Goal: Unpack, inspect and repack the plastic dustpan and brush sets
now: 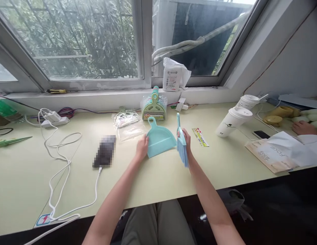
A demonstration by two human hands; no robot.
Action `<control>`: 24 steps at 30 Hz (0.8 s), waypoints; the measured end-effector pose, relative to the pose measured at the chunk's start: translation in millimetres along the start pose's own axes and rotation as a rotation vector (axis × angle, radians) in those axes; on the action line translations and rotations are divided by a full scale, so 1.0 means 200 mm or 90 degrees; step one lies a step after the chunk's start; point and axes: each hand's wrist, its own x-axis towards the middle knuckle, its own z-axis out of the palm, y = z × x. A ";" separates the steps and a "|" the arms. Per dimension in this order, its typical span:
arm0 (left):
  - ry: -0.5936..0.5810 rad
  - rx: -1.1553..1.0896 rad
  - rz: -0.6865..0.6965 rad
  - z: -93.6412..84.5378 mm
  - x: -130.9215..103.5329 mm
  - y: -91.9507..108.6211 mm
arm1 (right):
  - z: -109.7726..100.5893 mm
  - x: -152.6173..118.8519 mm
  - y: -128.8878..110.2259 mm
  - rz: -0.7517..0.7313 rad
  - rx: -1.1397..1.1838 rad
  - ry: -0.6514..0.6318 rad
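A light blue dustpan (160, 140) is held at its left edge by my left hand (142, 147), its handle pointing away from me. To its right, my right hand (186, 140) grips a small blue brush (182, 146), with the bristles pointing down toward me. The brush is close to the dustpan's right corner. Behind them stands a wrapped stack of dustpan sets (155, 107), a green one in front. Clear plastic packaging (129, 126) lies left of the stack. A yellow printed label (200, 137) lies right of the brush.
A pixelated dark object (104, 151) with a white cable (96, 187) lies on the left. White cups (233, 121), a paper bag (270, 153) and a dark phone (261, 134) are on the right. Another person's hand (304, 128) rests at the far right. A white package (173, 76) stands on the windowsill.
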 end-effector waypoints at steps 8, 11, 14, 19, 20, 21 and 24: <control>-0.009 0.160 0.016 -0.12 0.08 -0.13 | -0.21 0.12 0.26 0.027 -0.513 0.019; 0.032 0.213 0.033 -0.15 0.08 -0.15 | -0.17 0.10 0.31 0.063 -0.571 0.027; 0.057 0.239 0.060 -0.16 0.09 -0.15 | -0.14 0.08 0.29 0.069 -0.613 0.045; 0.018 0.218 0.008 -0.18 0.08 -0.11 | -0.13 0.08 0.26 0.103 -0.653 0.044; 0.000 0.227 -0.011 -0.19 0.07 -0.11 | -0.14 0.08 0.26 0.101 -0.649 0.048; -0.015 0.239 -0.026 -0.19 0.07 -0.10 | -0.14 0.08 0.25 0.097 -0.638 0.052; -0.034 0.270 -0.048 -0.20 0.07 -0.09 | -0.15 0.08 0.21 0.077 -0.574 0.063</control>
